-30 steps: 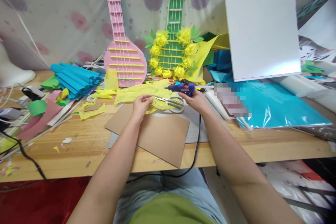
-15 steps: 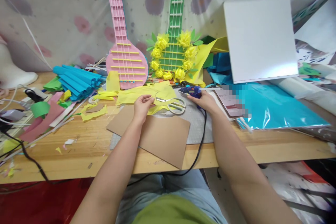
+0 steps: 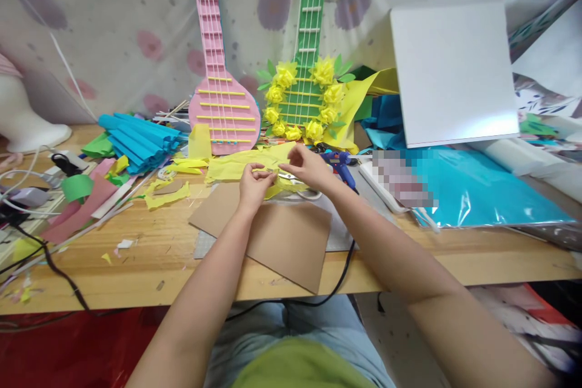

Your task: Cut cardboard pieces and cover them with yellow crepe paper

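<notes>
My left hand (image 3: pixel 256 187) is closed in a pinch on a small strip of yellow crepe paper (image 3: pixel 271 173), over the yellow sheets. Just to its right is my right hand (image 3: pixel 307 167), empty, with its fingers bent and apart, near the strip's end. Scissors (image 3: pixel 288 177) with pale handles lie partly hidden beneath my right hand. A blue glue gun (image 3: pixel 341 168) rests on the table past my right wrist. Yellow crepe paper (image 3: pixel 230 167) spreads behind my hands. A piece of brown cardboard (image 3: pixel 291 242) lies in front, on a grey cutting mat (image 3: pixel 337 235).
A pink paper guitar (image 3: pixel 225 110) and a green one (image 3: pixel 304 94) with yellow flowers lean at the back wall. Blue folded paper (image 3: pixel 139 142) and scraps lie left. A white board (image 3: pixel 454 73), blurred phone (image 3: pixel 398 179) and blue wrapped sheets (image 3: pixel 486 194) occupy the right.
My right hand has let go of the glue gun, which now lies on the table, and has moved left towards my left hand. My left hand keeps hold of the yellow strip.
</notes>
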A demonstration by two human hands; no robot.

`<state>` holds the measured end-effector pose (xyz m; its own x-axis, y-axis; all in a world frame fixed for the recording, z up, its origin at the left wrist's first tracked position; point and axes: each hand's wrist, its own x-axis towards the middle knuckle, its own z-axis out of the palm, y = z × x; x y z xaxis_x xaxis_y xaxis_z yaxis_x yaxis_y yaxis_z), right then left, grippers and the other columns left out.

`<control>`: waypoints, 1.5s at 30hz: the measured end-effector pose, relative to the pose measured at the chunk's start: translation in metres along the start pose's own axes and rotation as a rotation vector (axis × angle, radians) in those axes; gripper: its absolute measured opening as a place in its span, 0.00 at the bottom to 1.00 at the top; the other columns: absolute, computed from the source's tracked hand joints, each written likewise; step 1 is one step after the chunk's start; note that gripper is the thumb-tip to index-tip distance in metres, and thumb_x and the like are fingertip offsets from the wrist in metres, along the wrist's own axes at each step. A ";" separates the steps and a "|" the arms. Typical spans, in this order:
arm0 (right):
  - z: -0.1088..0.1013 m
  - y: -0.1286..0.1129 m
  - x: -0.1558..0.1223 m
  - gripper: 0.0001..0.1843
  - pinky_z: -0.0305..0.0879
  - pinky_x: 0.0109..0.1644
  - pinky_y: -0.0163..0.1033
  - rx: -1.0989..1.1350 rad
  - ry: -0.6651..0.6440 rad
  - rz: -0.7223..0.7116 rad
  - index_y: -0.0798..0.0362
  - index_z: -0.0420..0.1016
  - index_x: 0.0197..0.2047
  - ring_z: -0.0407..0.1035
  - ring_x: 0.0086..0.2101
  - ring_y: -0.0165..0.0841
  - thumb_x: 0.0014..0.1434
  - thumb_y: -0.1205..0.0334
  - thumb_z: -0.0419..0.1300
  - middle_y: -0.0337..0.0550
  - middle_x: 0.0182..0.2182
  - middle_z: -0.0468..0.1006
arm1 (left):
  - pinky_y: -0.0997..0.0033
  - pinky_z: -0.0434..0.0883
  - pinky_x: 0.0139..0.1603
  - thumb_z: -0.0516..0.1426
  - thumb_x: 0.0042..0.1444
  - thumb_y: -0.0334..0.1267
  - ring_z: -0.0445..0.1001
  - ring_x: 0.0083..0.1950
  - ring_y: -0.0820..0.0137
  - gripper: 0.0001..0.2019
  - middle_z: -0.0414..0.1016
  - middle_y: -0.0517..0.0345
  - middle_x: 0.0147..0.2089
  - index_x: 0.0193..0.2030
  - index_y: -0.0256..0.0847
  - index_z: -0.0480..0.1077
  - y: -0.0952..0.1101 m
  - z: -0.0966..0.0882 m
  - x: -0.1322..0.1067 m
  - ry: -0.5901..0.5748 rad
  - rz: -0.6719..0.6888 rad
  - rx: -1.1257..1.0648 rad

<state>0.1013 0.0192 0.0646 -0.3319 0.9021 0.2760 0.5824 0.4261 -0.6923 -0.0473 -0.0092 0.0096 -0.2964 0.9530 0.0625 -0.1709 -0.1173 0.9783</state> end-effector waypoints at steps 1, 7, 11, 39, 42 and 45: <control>0.008 0.000 0.005 0.17 0.59 0.32 0.34 0.016 -0.019 -0.003 0.52 0.63 0.33 0.65 0.29 0.29 0.47 0.49 0.61 0.39 0.29 0.72 | 0.70 0.71 0.32 0.65 0.34 0.35 0.73 0.25 0.73 0.22 0.73 0.63 0.23 0.35 0.40 0.58 0.000 0.000 0.000 -0.008 -0.001 -0.005; 0.027 0.008 0.020 0.16 0.60 0.31 0.33 0.200 -0.149 0.128 0.53 0.62 0.35 0.66 0.27 0.28 0.45 0.59 0.63 0.36 0.26 0.71 | 0.70 0.72 0.33 0.65 0.35 0.35 0.73 0.25 0.73 0.23 0.74 0.63 0.23 0.35 0.39 0.58 0.000 0.000 0.001 -0.017 -0.017 -0.040; 0.025 0.011 0.022 0.13 0.61 0.29 0.32 0.437 -0.181 0.248 0.53 0.62 0.32 0.66 0.23 0.26 0.45 0.67 0.63 0.33 0.20 0.70 | 0.69 0.72 0.34 0.66 0.33 0.35 0.73 0.26 0.74 0.24 0.73 0.64 0.23 0.35 0.39 0.57 0.001 0.001 -0.001 -0.004 -0.056 -0.083; 0.003 0.017 0.012 0.08 0.51 0.30 0.33 0.086 -0.006 -0.002 0.53 0.66 0.36 0.56 0.23 0.27 0.55 0.59 0.50 0.34 0.20 0.61 | 0.75 0.72 0.28 0.60 0.43 0.29 0.70 0.29 0.76 0.15 0.66 0.63 0.29 0.34 0.40 0.58 0.003 -0.013 0.012 0.319 0.069 0.013; 0.004 0.021 0.004 0.10 0.51 0.30 0.34 0.065 0.071 0.060 0.52 0.67 0.34 0.57 0.23 0.28 0.55 0.56 0.50 0.35 0.20 0.63 | 0.76 0.72 0.30 0.57 0.47 0.28 0.69 0.32 0.76 0.12 0.64 0.62 0.31 0.34 0.41 0.57 0.005 -0.020 0.017 0.473 0.150 -0.023; 0.009 0.027 -0.004 0.09 0.53 0.32 0.34 0.052 0.064 0.036 0.51 0.67 0.38 0.59 0.25 0.28 0.55 0.59 0.51 0.35 0.22 0.65 | 0.76 0.73 0.32 0.54 0.50 0.27 0.68 0.35 0.76 0.09 0.62 0.61 0.34 0.36 0.41 0.59 0.009 -0.028 0.022 0.576 0.156 -0.110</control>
<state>0.1116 0.0265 0.0385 -0.2621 0.9202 0.2908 0.5530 0.3902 -0.7361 -0.0819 0.0026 0.0145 -0.7817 0.6211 0.0564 -0.1714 -0.3009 0.9381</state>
